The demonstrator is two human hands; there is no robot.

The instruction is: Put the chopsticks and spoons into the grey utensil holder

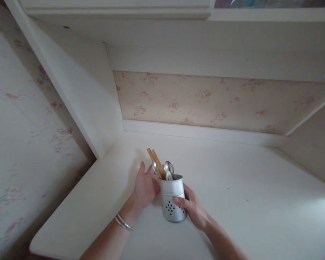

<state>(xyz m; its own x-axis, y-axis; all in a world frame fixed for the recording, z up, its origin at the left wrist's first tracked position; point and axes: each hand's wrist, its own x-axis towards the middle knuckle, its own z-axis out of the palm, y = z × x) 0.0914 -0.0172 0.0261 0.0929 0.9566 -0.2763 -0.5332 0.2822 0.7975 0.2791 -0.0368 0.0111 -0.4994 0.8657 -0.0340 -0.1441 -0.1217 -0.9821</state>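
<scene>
My right hand (193,208) is wrapped round the right side of a silver metal utensil holder (172,187), its thumb across the front by a pattern of small holes. Out of the holder's mouth lean several wooden chopsticks (156,162), tilted to the left. A metal spoon (169,167) stands beside them, and another spoon (155,168) shows at their left. Also inside is a short white handle or spoon (169,176). My left hand (146,186) is at the holder's left side with the thumb spread out; some of its fingers are hidden behind the holder and spoons.
Below the hands lies a white desk top (233,216) with a rounded front left corner. A white side panel (81,83) rises at the left, and a cabinet or shelf (178,34) overhangs the back. Floral wallpaper (200,101) covers the back wall.
</scene>
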